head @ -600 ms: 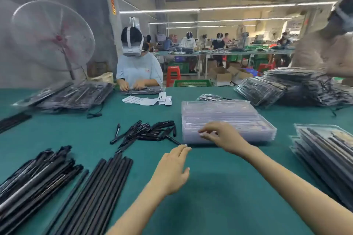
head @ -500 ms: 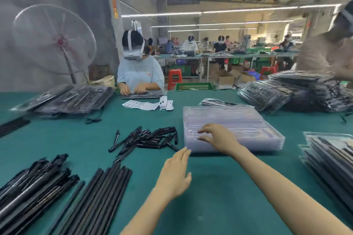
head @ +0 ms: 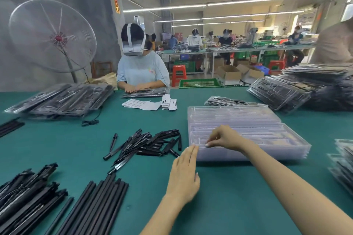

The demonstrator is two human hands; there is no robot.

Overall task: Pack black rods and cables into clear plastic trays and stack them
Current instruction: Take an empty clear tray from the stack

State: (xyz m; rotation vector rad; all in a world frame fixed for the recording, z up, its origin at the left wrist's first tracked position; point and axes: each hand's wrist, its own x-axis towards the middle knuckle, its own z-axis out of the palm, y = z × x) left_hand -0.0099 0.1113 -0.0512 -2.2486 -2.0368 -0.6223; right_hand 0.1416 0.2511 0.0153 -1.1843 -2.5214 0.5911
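Note:
A stack of empty clear plastic trays lies on the green table ahead of me. My right hand reaches over its near left part, and its curled fingers and thumb pinch the top tray's edge. My left hand is flat with straight fingers, the tips touching the stack's near left corner. Long black rods lie in a row at the lower left, beside bundled black rods with cables. A loose pile of short black pieces lies left of the trays.
Packed trays are stacked at the right edge, the back right and the back left. White label sheets lie in front of a person seated across the table. A standing fan is at the left.
My left hand has moved forward to the corner of the tray stack. My right hand's fingers have curled down onto the top tray's edge.

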